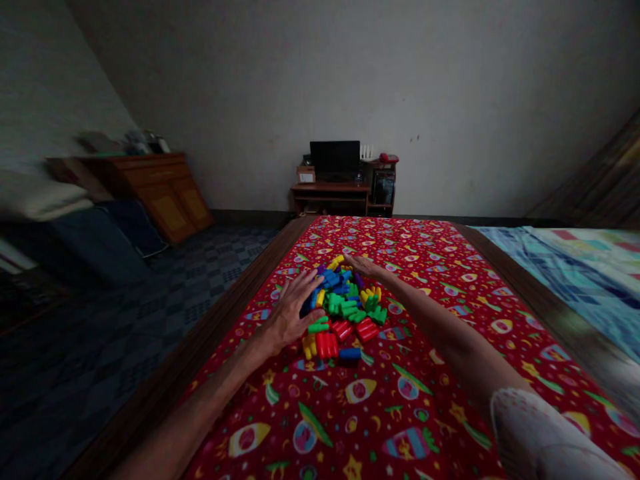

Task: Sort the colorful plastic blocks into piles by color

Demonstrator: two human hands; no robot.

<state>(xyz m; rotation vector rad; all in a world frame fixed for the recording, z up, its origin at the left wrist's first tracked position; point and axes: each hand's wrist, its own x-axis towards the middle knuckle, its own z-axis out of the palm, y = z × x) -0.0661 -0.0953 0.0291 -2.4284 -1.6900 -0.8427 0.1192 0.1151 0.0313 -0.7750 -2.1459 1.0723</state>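
A heap of plastic toy building blocks in green [336,305], blue, yellow, red and purple lies on a red patterned cloth [360,393]. My left hand [295,303] is at the heap's left side, fingers spread and thumb apart, against the blocks there. Reaching over from the right, my right hand [363,267] is at the far side of the heap, its fingers stretched out beside a yellow block [336,262]. Nearest to me are red blocks [327,345] and a blue block [350,354]. Neither hand has a block visibly gripped.
The cloth covers a long table with dark wooden edges [240,293]. To the right is a bed with a blue patterned sheet [540,267]. A desk with a monitor [335,160] stands at the far wall, and a wooden cabinet [160,193] at the left.
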